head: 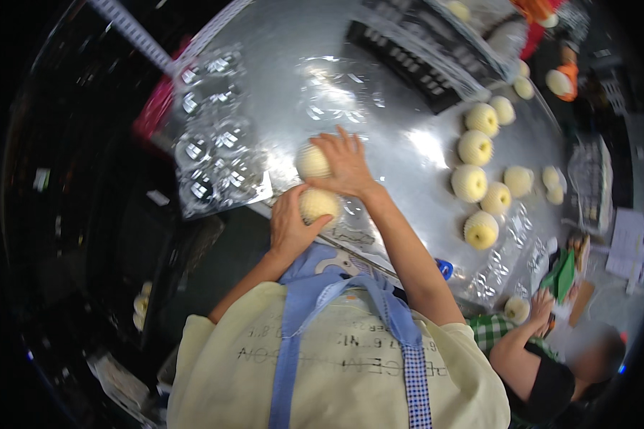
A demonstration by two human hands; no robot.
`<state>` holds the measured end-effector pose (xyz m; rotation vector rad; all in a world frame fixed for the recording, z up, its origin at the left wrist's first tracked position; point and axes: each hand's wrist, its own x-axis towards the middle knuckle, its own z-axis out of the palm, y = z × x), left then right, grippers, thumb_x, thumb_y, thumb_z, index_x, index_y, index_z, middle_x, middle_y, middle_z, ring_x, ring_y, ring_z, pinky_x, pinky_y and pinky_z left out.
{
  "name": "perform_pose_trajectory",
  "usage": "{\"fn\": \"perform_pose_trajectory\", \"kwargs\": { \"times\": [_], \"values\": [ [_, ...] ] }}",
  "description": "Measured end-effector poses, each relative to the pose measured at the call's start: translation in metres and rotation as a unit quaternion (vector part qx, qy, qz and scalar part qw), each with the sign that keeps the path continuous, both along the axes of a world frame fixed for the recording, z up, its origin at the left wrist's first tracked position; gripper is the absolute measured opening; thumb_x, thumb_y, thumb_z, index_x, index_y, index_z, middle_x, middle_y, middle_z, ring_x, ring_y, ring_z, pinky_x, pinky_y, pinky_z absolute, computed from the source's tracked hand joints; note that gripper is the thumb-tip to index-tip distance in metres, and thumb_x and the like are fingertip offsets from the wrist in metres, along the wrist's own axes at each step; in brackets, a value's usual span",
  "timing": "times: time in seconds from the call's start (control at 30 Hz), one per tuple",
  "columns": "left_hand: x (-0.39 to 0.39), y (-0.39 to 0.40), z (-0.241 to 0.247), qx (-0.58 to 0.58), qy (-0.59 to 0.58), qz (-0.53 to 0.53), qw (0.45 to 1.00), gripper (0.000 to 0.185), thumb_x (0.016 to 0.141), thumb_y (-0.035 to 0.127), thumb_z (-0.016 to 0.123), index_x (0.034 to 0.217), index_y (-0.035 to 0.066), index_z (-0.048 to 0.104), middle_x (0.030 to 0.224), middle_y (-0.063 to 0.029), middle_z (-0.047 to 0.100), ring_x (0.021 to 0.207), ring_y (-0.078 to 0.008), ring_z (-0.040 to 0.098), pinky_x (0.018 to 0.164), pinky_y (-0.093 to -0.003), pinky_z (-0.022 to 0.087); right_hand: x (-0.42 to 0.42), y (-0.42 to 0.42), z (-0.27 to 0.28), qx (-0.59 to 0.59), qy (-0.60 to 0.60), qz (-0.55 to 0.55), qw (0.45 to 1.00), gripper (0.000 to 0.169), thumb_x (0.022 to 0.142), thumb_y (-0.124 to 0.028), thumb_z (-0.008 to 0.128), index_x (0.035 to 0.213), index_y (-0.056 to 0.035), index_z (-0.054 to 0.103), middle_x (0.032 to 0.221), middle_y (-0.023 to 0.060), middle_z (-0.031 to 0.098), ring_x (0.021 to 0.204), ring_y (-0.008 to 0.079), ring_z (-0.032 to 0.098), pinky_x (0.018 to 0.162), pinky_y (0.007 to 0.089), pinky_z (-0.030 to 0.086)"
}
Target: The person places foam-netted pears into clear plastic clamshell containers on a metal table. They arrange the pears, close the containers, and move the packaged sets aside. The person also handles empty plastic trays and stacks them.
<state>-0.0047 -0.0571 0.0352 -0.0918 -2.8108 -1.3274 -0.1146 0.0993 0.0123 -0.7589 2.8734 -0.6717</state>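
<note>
Two round pale-yellow fruits in foam nets lie side by side in a clear plastic tray at the near edge of a metal table (397, 177). My left hand (292, 222) curls around the nearer netted fruit (319, 206), thumb and fingers on its sides. Against the farther netted fruit (312, 162) rests my right hand (343, 163), its thumb between the two fruits and its fingers spread over the far side. More of the clear tray (335, 88) shows beyond my hands. Several netted fruits (469, 183) stand in a loose row to the right.
Empty clear clamshell trays (220, 139) are stacked at the left edge. A black crate (408, 64) stands at the back. Plastic packaging (502, 257) and a blue tape roll (444, 269) lie right. A co-worker (536, 364) is at lower right; another person's gloved hand (566, 80) holds a fruit.
</note>
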Motion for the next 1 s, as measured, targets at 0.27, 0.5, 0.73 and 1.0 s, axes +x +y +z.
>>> {"fn": "perform_pose_trajectory", "kwargs": {
  "times": [0.27,0.5,0.73,1.0],
  "values": [
    [-0.021,0.025,0.017,-0.112,0.113,-0.069,0.985,0.082,0.074,0.033,0.07,0.139,0.003,0.029,0.144,-0.0237,0.023,0.134,-0.0435,0.019,0.108,-0.0552,0.015,0.028,0.03,0.017,-0.171,0.029,-0.122,0.977,0.072,0.079,-0.052,0.061,0.133,-0.0084,0.043,0.133,0.016,0.044,0.132,0.0369,0.029,0.106,0.0522,0.022],
    [-0.033,0.044,0.008,-0.229,0.051,-0.119,0.965,0.075,0.074,0.034,0.07,0.137,0.006,0.04,0.148,-0.0221,0.019,0.137,-0.0447,0.012,0.108,-0.0571,0.017,0.098,0.118,0.007,-0.241,0.08,-0.335,0.907,0.041,0.077,-0.017,0.067,0.115,-0.0055,0.056,0.108,0.0122,0.06,0.104,0.0291,0.053,0.092,0.0389,0.038],
    [-0.046,0.036,0.009,-0.204,0.079,-0.142,0.965,0.073,0.067,0.028,0.075,0.131,0.006,0.048,0.147,-0.0208,0.024,0.136,-0.0447,0.017,0.108,-0.0521,0.022,0.141,0.182,-0.012,-0.267,0.11,-0.473,0.832,0.024,0.078,-0.007,0.064,0.102,-0.0045,0.061,0.098,0.0103,0.063,0.096,0.0267,0.057,0.086,0.0354,0.043],
    [-0.059,0.033,0.014,-0.203,0.075,-0.162,0.963,0.07,0.066,0.024,0.076,0.128,0.006,0.049,0.146,-0.0205,0.027,0.135,-0.0434,0.021,0.108,-0.0492,0.026,0.133,0.228,0.008,-0.24,0.189,-0.49,0.816,0.021,0.079,-0.004,0.062,0.1,-0.0037,0.062,0.097,0.0111,0.062,0.095,0.0284,0.056,0.085,0.036,0.044]
  ]
}}
